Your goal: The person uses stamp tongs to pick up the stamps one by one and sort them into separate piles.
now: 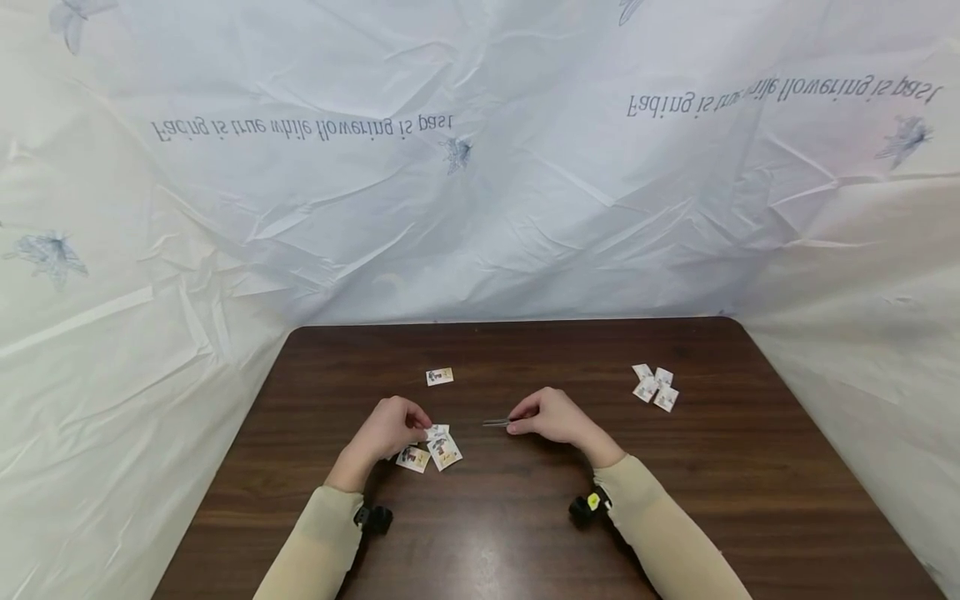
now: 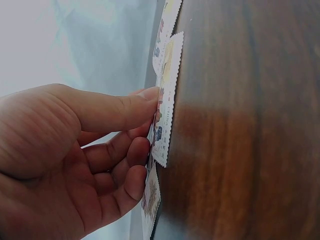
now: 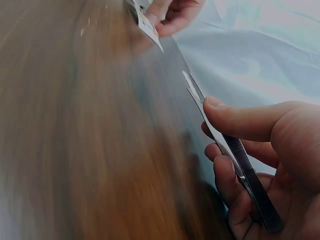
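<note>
My left hand (image 1: pixel 388 429) is at a small group of postage stamps (image 1: pixel 444 451) left of the table's middle. Its thumb and forefinger pinch the edge of one stamp (image 2: pixel 169 107) with a toothed border; the other fingers curl in beside the group. Another stamp (image 1: pixel 413 458) lies just below that hand. In my right hand (image 1: pixel 557 417) is a pair of metal tweezers (image 3: pixel 220 134), gripped between thumb and fingers. The tweezer tips are slightly apart, hold nothing, and point left toward the stamps, with a short gap between.
A single stamp (image 1: pixel 439 377) lies farther back on the dark wooden table (image 1: pixel 525 517). Several more stamps (image 1: pixel 655 387) sit in a cluster at the back right. A pale printed sheet (image 1: pixel 480 217) hangs behind the table and along its sides.
</note>
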`<act>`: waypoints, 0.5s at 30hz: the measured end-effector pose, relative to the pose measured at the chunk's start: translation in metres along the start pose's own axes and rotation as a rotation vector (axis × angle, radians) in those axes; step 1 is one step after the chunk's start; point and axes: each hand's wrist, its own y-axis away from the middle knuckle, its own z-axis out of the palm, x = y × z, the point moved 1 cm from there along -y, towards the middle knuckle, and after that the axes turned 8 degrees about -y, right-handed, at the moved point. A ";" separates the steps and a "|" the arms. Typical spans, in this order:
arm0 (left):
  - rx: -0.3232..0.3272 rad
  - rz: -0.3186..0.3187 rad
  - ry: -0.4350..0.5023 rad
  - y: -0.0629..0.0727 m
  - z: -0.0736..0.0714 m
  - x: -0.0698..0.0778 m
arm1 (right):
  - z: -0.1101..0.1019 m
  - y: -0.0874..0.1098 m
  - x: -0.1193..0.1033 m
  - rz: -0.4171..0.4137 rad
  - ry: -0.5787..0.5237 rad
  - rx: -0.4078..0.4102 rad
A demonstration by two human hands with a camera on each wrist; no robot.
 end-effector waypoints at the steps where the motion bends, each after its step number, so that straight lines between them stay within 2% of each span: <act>1: 0.001 0.000 0.001 0.000 0.000 0.000 | 0.004 -0.003 -0.002 -0.007 0.008 -0.004; 15: -0.002 0.007 0.015 0.000 0.000 -0.001 | 0.039 -0.024 -0.026 -0.052 0.072 0.013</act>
